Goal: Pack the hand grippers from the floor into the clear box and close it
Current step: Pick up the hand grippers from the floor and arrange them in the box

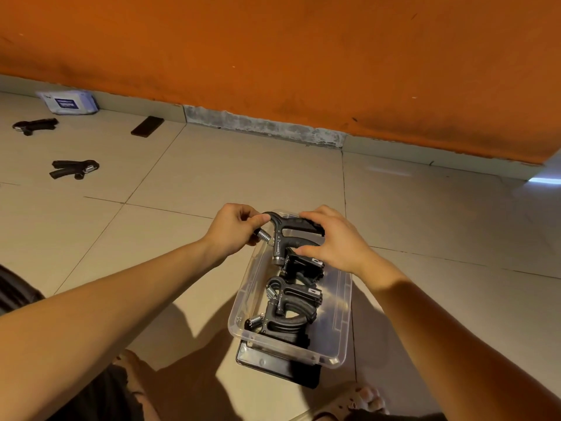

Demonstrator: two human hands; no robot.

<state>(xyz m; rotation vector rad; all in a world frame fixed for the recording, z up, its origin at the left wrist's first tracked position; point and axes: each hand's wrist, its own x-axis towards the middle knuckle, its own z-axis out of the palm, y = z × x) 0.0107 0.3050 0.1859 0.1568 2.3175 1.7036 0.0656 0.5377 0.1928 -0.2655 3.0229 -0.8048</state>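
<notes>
A clear box [340, 329] stands open on the tiled floor in front of me, with three black hand grippers [291, 299] lying inside. Over its far end I hold another black hand gripper [288, 235] with both hands. My left hand [233, 229] pinches its head end by the spring, and my right hand [331, 238] grips its handles. Two more hand grippers lie on the floor at the far left, one [74, 169] nearer and one [35, 125] further back. A black lid [273, 364] lies under the box's near end.
An orange wall runs across the back. A white packet of wipes [68, 102] and a dark flat object [147, 126] lie by the skirting at the left. My foot in a sandal [355, 402] is just below the box.
</notes>
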